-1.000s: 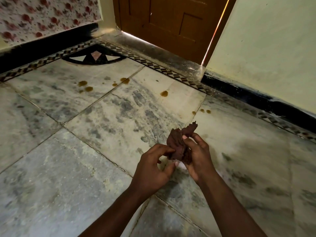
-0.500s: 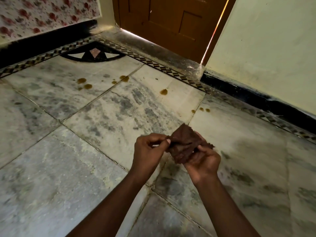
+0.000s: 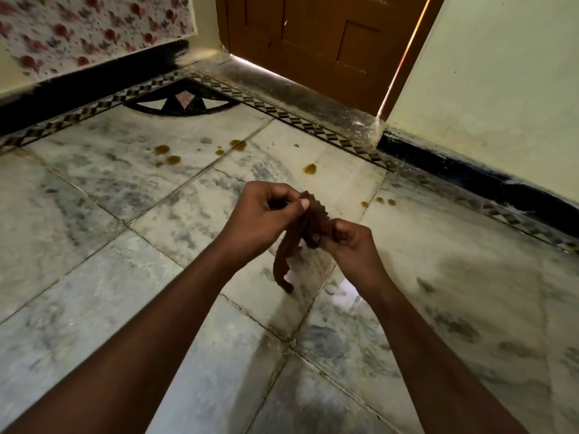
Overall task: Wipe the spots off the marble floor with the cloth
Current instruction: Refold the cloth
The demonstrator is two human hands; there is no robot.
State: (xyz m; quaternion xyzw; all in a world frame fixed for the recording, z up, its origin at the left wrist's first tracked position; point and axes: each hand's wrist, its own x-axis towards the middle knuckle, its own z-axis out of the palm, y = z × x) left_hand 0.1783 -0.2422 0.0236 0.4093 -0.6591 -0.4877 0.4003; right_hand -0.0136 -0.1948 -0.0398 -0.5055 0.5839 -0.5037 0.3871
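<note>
I hold the brown cloth [image 3: 308,220] in the air in front of me, between both hands, above the marble floor [image 3: 94,277] and not touching it. My left hand [image 3: 263,214] pinches the upper edge of the cloth between thumb and closed fingers, and my right hand [image 3: 347,245] is closed around the lower bunched part; one loose end hangs down between my wrists. I judge that I am at the preparing step: I arrange the cloth into a pad, and no wiping is done yet. The yellow-brown spots [image 3: 310,168] lie farther away, near the patterned border [image 3: 282,114] and the wooden door [image 3: 313,36]: one pair to the left, some in the middle, small ones to the right. For the next move I need a firm bunch in one hand, then I must reach forward and press the cloth flat on the nearest spot.
</note>
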